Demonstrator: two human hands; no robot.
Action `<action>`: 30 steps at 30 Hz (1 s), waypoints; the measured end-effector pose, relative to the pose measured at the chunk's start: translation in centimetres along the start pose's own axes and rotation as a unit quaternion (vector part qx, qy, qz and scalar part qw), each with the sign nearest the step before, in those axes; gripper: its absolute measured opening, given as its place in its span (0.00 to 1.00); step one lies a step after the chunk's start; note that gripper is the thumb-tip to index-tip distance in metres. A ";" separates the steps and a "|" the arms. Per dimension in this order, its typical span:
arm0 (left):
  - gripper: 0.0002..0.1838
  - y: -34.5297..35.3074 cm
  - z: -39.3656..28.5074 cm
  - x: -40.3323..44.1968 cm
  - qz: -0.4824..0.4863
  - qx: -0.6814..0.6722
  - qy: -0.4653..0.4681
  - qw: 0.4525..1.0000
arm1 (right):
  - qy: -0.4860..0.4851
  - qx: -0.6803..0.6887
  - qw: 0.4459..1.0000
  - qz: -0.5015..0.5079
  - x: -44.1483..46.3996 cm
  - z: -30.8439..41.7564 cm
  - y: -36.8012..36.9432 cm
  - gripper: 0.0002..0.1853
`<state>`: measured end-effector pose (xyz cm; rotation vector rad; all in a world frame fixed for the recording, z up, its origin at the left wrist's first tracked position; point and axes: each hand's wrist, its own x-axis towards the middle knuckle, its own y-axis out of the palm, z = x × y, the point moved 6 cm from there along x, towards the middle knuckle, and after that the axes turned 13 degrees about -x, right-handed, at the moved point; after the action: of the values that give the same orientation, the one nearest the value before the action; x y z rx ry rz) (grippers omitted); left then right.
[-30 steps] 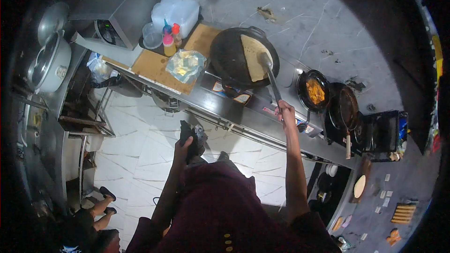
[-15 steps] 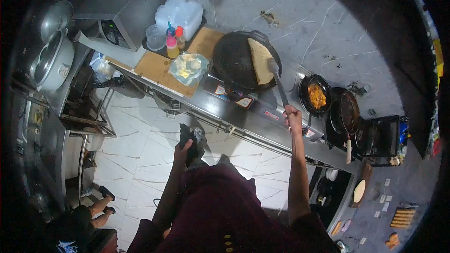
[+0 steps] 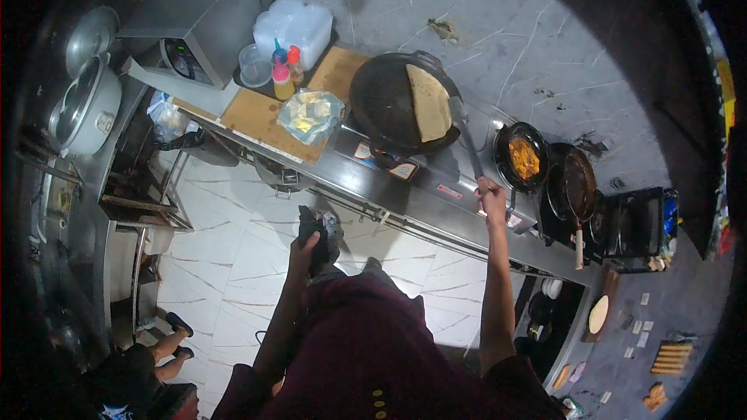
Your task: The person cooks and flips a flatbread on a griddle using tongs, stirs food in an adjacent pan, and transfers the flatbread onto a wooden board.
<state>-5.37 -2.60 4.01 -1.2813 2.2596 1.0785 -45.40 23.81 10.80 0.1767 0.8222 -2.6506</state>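
My right hand [image 3: 491, 199] is closed around the handle of a metal spatula [image 3: 471, 149]. The spatula's blade is at the right rim of a round black pan [image 3: 381, 101], just beside a folded crepe-like flatbread [image 3: 429, 103]. The flatbread lies along the pan's right side, pale with light browning. Down near my waist, my left hand [image 3: 306, 249] grips a crumpled dark cloth [image 3: 317, 227] with grey patches; some of its fingers are hidden by the cloth.
Right of the pan are a small pan of orange food [image 3: 524, 157] and a wooden-handled pan [image 3: 578, 187]. Left are a butter-like block in plastic wrap [image 3: 311, 115], squeeze bottles [image 3: 282, 80] and a microwave [image 3: 183, 54]. Another person's legs [image 3: 167, 350] show at lower left.
The spatula blade has shifted off the flatbread's right edge to the pan's rim, and my right hand moved slightly right and down. My left hand stays about where it was.
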 end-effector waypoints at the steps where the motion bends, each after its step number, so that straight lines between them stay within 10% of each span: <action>1: 0.21 -0.2 0.2 0.3 0.004 0.007 0.002 1.000 | 0.004 0.002 1.000 0.003 -0.1 0.0 0.0 0.14; 30: 0.21 -1.4 0.8 0.3 0.002 0.016 0.003 1.000 | -0.088 -0.037 0.994 0.043 -5.2 7.7 3.5 0.14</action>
<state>-4.45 -2.60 2.70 -1.2696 2.2766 1.0361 -39.39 18.27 16.43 -0.0397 0.8318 -2.5078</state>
